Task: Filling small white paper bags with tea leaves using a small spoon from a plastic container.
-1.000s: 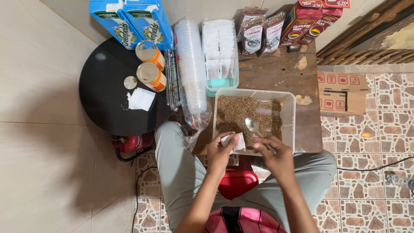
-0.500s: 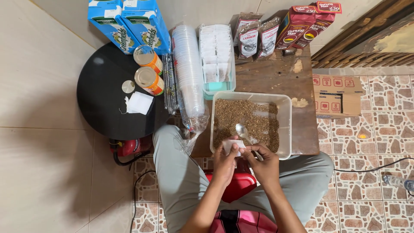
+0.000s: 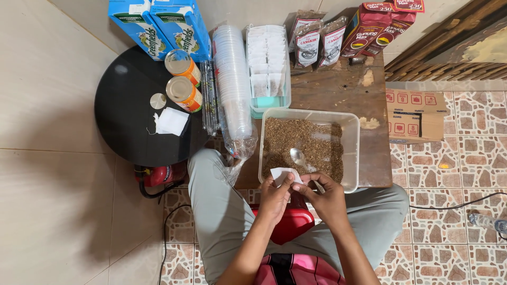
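From the head camera, looking straight down, the left hand pinches a small white paper pouch between thumb and fingertips, its fingers closed on the pouch's near edge. The pouch sits just above those fingers, at the near rim of the clear plastic tub; it lies roughly flat, its long axis running left to right, its far edge towards the tub. The right hand has its fingers curled shut around the handle of a metal spoon. The spoon's long axis runs on a slant, with the bowl pointing away and to the left, just beyond the pouch and over the brown loose grains filling the tub, and the handle end back in the hand. The two hands nearly touch. The tub rests on a worn wooden bench; beyond the fingers on it stand a tray of white pouches and several dark packets. Left of the fingers, a bagged stack of clear cups lies beside a round black table carrying two cans, cartons and a white pouch. The floor is patterned tile to the right and plain pale tile to the left.
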